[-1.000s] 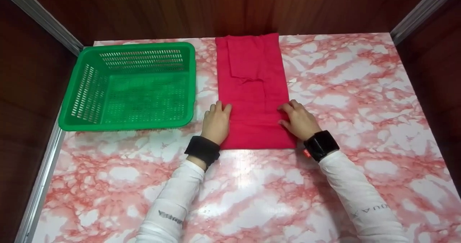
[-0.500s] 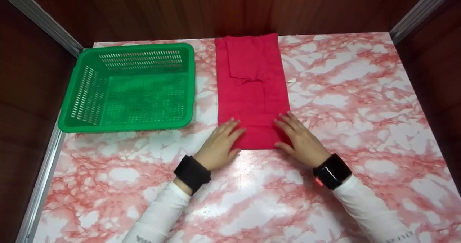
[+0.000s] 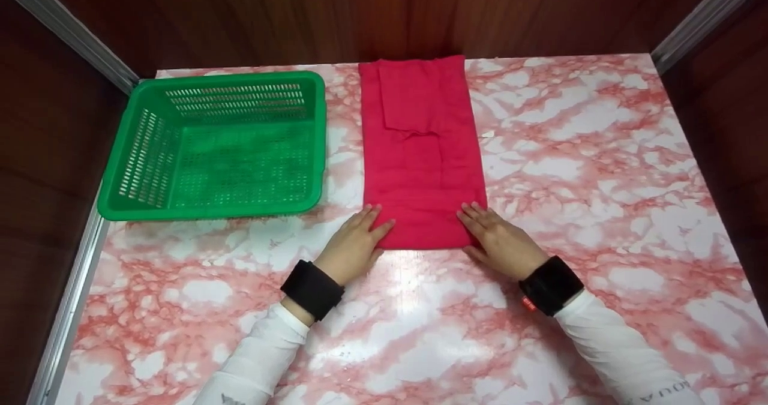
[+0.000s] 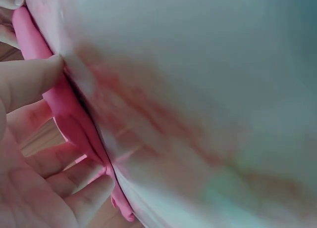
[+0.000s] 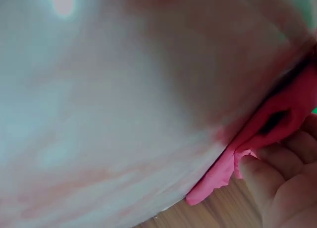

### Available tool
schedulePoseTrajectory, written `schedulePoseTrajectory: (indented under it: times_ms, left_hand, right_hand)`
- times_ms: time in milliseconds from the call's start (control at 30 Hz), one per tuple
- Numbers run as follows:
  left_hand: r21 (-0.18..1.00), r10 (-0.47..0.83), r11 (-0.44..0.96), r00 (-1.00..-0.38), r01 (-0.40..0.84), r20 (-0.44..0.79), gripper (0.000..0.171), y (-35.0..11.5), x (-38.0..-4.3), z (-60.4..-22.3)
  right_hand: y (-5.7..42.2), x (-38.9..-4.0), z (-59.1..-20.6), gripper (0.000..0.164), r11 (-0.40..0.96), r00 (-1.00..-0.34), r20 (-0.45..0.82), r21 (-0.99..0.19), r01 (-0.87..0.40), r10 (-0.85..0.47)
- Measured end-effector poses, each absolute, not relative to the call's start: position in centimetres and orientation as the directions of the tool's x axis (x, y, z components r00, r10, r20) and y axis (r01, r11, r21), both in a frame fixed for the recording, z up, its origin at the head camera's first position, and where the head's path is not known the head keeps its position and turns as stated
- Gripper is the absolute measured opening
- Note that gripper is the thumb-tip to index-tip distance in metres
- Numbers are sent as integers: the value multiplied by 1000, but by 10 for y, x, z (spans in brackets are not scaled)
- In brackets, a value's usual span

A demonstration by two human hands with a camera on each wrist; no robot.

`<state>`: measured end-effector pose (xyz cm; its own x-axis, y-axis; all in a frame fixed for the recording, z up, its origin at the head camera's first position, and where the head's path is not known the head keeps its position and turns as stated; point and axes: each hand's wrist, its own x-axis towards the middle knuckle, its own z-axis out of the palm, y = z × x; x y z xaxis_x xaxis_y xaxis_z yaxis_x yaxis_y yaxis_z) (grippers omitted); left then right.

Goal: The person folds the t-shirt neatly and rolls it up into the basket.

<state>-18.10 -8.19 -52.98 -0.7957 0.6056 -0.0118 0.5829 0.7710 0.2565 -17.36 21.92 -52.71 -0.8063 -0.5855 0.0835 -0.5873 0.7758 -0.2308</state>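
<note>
A red folded cloth garment [image 3: 420, 165] lies flat as a long rectangle on the table, its near end folded over in a band. My left hand [image 3: 354, 243] rests on its near left corner, fingers extended over the fabric. On the near right corner lies my right hand [image 3: 501, 240], fingers likewise straight. In the left wrist view the fingers [image 4: 74, 163] spread against the pink-looking cloth [image 4: 69, 114], with the thumb at its near edge. The right wrist view shows the fingertips [image 5: 255, 171] at the cloth's layered side edge [image 5: 267, 124].
A green plastic basket [image 3: 318, 153] with slotted walls stands left of the cloth, nothing visible inside. The table [image 3: 600, 213] has a red and white marbled top. Dark wooden panels [image 3: 270, 21] enclose it at the back and both sides.
Both hands have drawn back toward the cloth's near edge. Their bent fingers at its sides have straightened and now lie on its near corners. The cloth has stayed in place.
</note>
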Motion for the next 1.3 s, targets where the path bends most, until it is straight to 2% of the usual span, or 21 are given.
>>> schedulePoseTrajectory:
  times_ms: [167,300,567,933,1300]
  left_hand:
    - [170,600,787,-800,593,10,51,-75,-183,-529]
    - [86,594,799,-803,595,40,46,-65,-183,-530]
    - [-76,576,818,-811,571,101,37,-55,-182,-532]
    - [-79,579,815,-813,574,66,34,-56,-178,-530]
    - [-115,601,798,-796,592,71,33,-59,-159,-529]
  right_hand:
    - [218,-176,-528,57,758,-770,118,-133,-638,-627]
    - [215,-178,-529,54,757,-763,139,-104,-646,-632]
    - [210,-182,-530,35,753,-746,208,-62,-655,-633]
    - [211,-178,-534,35,752,-735,224,-11,-659,-640]
    - [214,-159,-533,37,735,-726,219,-54,-676,-652]
